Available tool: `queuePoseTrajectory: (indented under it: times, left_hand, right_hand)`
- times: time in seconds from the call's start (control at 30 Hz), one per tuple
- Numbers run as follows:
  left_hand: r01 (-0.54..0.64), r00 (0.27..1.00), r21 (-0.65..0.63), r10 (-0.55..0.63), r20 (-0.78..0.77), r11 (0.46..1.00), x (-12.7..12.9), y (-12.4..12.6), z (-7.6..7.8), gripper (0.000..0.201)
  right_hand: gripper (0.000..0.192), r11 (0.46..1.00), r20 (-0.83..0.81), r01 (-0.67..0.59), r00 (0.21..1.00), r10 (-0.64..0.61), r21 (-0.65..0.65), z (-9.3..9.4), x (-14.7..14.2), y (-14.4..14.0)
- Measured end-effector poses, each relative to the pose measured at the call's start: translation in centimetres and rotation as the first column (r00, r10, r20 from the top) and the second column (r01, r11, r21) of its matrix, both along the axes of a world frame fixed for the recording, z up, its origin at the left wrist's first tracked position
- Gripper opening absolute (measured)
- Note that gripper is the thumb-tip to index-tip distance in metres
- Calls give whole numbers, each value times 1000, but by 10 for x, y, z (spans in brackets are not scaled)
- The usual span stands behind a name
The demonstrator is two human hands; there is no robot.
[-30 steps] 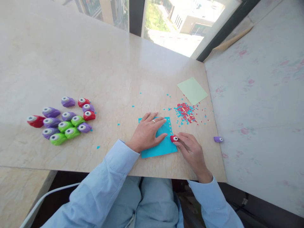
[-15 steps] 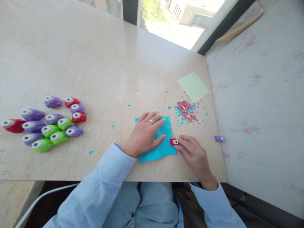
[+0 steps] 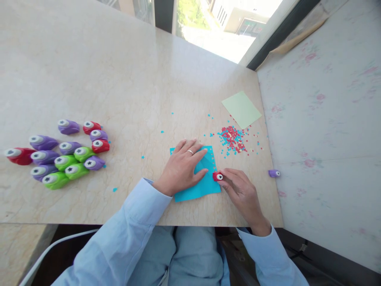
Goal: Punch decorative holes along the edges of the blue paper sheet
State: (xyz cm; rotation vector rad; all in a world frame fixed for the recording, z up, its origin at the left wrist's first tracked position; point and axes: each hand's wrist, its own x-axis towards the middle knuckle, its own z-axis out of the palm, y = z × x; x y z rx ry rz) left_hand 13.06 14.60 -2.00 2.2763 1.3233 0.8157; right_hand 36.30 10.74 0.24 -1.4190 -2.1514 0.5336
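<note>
A blue paper square [image 3: 205, 184] lies on the marble table near its front edge. My left hand [image 3: 183, 167] presses flat on the sheet, fingers spread, a ring on one finger. At the sheet's right edge sits a small red paper punch [image 3: 218, 176], and my right hand [image 3: 239, 190] grips it with thumb and fingers. A row of small holes runs along that right edge of the blue paper.
A pile of red and blue paper bits [image 3: 233, 140] lies beyond the sheet, with a pale green paper square [image 3: 241, 109] behind it. A small purple punch [image 3: 274, 173] sits at the table's right edge. Several purple, green and red punches [image 3: 64, 153] are grouped at the left.
Both hands stay on the blue paper and the red punch. The punch has slid slightly toward me along the sheet's edge; the camera view shifted a little.
</note>
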Motion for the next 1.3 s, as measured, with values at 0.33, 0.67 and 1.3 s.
queuePoseTrajectory:
  times: [0.33,0.67,1.3]
  left_hand:
    - [5,1000,2,-5,8,1000,0,0,-1,51]
    - [-5,1000,-7,5,1,1000,1,0,0,51]
    - [-10,999,44,12,-46,999,2,1,-4,45]
  right_hand:
    - [23,1000,-6,24,1000,-24,10,-1,-5,-1]
    - [41,972,-130,136,978,-162,-192,6,-2,-4]
    - [46,662,-86,175,936,-342,-728,37,-13,36]
